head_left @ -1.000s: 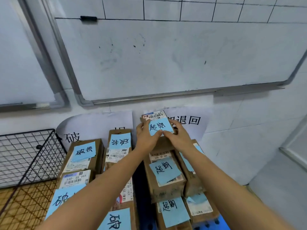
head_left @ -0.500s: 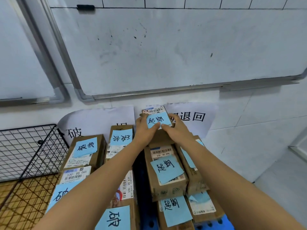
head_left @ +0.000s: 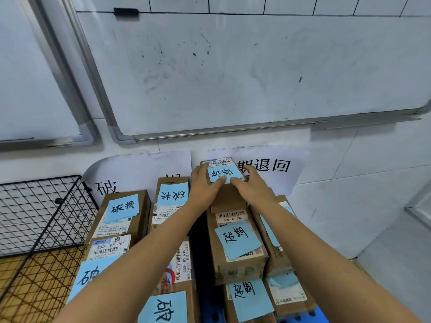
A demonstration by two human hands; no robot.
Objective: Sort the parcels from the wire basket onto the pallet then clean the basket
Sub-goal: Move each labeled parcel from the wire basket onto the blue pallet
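At the wall end of the right-hand row, a small parcel [head_left: 219, 162] sits atop other parcels [head_left: 240, 264] on the blue pallet [head_left: 210, 311] — left hand [head_left: 205, 190] and right hand [head_left: 254, 187] grip its sides, thumbs at its near edge. The wire basket [head_left: 42, 217] stands to the left.

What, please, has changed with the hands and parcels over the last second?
Nothing visibly moved. The left hand and right hand still grip the rear parcel on the right-hand stack, thumbs on its blue note; the other parcels and wire basket lie unchanged.
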